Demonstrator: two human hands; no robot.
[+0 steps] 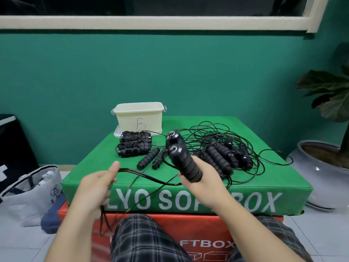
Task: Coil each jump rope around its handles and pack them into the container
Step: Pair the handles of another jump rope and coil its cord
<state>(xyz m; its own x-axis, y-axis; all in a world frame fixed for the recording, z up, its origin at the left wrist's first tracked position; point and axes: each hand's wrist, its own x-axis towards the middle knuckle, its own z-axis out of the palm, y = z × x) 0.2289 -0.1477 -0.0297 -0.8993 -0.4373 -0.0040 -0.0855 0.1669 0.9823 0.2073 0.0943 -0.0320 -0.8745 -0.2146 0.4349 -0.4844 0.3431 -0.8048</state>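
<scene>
I sit facing a green foam box (132, 178) stacked on a red one (198, 237), both used as my counter, with a teal wall behind. My right hand (200, 184) is curled around a pair of black jump rope handles (181, 157) held side by side; their long axis tilts up and away from me toward the left, with the silver-ringed rope ends pointing at the far wall. My left hand (96, 188) is closed on several strands of the black rope (149, 176), thumb raised, and the rope runs from this hand across the box's near edge to the handles, while loose lengths hang blurred below my left wrist. At the back left of the green box stands a cream plastic container (139, 118) marked with a handwritten B, open at the top and resting on its lid. Just in front of it lie coiled rope bundles (135, 146), their handles lying left to right. Nearer me, two loose handles (153, 160) lie side by side, angled diagonally. To the right sprawls a tangled pile of uncoiled ropes (222, 150) and handles. A potted plant (328, 167) stands at the right, and a grey tote bag (32, 191) sits on the floor at left.
</scene>
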